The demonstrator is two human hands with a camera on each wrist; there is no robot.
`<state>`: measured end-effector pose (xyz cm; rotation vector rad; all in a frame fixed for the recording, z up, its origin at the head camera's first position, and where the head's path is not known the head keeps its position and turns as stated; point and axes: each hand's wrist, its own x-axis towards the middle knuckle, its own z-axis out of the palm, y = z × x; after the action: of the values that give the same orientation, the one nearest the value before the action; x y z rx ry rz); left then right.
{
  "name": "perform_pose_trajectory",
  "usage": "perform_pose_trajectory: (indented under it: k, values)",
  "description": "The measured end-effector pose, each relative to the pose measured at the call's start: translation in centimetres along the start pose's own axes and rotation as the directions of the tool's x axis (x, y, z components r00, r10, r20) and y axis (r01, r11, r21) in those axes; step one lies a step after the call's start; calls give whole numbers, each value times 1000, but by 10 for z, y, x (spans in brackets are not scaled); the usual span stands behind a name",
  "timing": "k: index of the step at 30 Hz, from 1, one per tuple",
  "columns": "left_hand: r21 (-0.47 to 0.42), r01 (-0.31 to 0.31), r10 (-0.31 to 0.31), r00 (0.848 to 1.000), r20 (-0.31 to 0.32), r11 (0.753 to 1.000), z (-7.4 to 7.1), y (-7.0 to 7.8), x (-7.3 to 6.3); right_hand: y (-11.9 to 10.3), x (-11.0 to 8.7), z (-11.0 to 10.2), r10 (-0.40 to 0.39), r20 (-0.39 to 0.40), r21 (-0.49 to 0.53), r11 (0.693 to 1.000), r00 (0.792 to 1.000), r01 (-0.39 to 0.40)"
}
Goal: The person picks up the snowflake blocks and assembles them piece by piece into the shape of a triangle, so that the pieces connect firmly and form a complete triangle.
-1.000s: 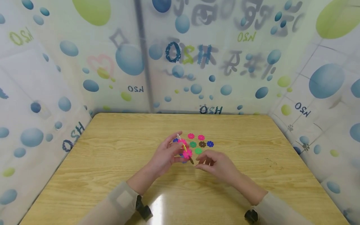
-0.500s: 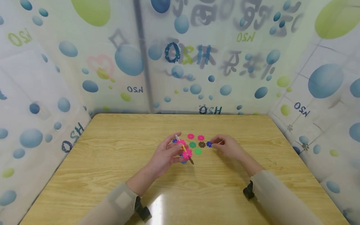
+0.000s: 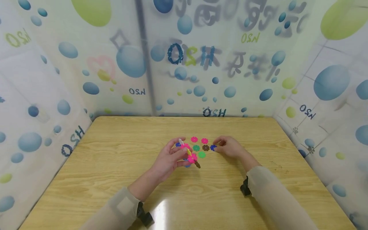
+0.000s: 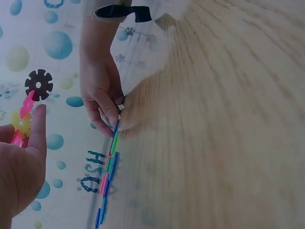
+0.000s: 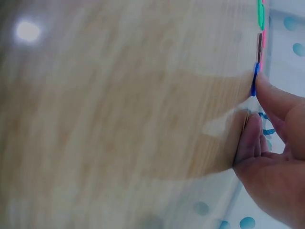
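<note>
My left hand [image 3: 168, 159] holds a chain of interlocked snowflake discs above the table, a pink disc [image 3: 192, 158] showing at its front. A white disc [image 3: 180, 141] tips the chain at the top, a brown disc [image 3: 197, 164] at the lower end. In the left wrist view a yellow disc [image 4: 19, 123] sits between pink ones. My right hand [image 3: 231, 148] is at a dark blue disc [image 3: 212, 147] lying at the right of the loose discs. In the right wrist view the thumb [image 5: 272, 98] touches this disc's edge, while the other fingers stand apart from it.
Flat on the wooden table [image 3: 244, 204] lie pink discs [image 3: 194, 139], a brown disc [image 3: 205, 148], a dark green disc [image 3: 196, 148] and a light green disc [image 3: 202, 154]. Blue discs [image 3: 187, 165] lie partly behind my left hand. A patterned wall [image 3: 184, 89] rises behind the table.
My right hand has moved from beside the held chain out to the dark blue disc at the right. My left hand keeps its place, its chain slightly turned.
</note>
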<state>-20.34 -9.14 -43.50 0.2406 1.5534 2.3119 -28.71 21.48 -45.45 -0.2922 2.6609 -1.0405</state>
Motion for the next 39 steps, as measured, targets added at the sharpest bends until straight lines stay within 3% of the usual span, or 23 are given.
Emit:
perform_pose_trajectory:
  k: [17, 39]
  values:
    - [27, -36, 36, 999, 26, 999, 0, -7, 1, 4, -2, 1, -43, 53, -49, 998, 998, 45]
    - [37, -4, 3, 1000, 18, 999, 1, -6, 2, 3, -8, -2, -30, 68, -53, 998, 997, 34]
